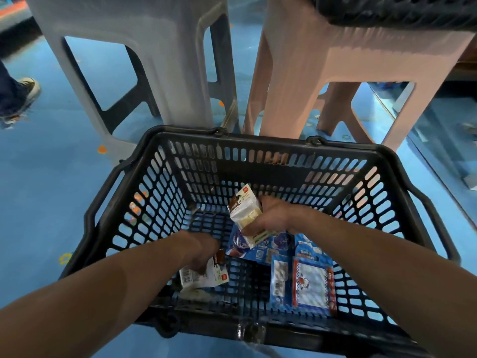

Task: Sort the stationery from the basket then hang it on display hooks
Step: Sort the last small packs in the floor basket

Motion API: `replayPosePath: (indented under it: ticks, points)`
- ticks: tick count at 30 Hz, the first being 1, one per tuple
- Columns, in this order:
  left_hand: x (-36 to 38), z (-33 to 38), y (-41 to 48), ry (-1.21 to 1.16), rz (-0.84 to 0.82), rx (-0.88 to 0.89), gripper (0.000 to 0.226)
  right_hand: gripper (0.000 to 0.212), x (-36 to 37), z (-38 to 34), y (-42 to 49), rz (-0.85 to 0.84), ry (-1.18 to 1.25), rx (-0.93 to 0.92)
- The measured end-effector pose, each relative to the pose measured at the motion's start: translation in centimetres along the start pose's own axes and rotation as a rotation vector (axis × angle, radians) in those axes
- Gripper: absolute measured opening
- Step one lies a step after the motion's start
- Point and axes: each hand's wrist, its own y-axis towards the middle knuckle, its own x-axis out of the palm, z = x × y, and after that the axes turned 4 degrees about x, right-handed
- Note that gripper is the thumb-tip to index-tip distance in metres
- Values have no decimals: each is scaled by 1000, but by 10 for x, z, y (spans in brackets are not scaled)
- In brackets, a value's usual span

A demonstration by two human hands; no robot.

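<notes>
Right hand and left hand are both down inside the black basket, which stands before a grey stool and a pink stool. Blue carded packets lie on the basket floor at right, their print too small to read. The right hand grips a white packet with a brown header, lifted clear. The left hand's fingers curl round a second white packet low at left, its label blurred.
</notes>
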Motion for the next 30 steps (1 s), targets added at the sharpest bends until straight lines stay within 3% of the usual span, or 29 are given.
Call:
replayPosePath:
  ticks: [9, 14, 18, 23, 26, 30]
  points:
    - [-10, -11, -3, -240, -114, -68, 53, 70, 3, -1, 4, 15, 25, 8]
    - [-36, -20, -28, -722, 153, -189, 36, 72, 3, -7, -3, 75, 19, -9]
    - [-53, -12, -40, -1351, 377, -248, 28, 75, 3, -16, -16, 183, 8, -47]
    - [-71, 3, -59, -1924, 469, -113, 25, 85, 9, -27, -32, 264, 40, -70]
    - [-80, 9, -72, -2035, 453, -21, 37, 97, 13, -23, -24, 225, 115, -88]
    - [-80, 5, -86, -2122, 385, 99, 38, 81, 14, -27, -32, 139, 310, -83]
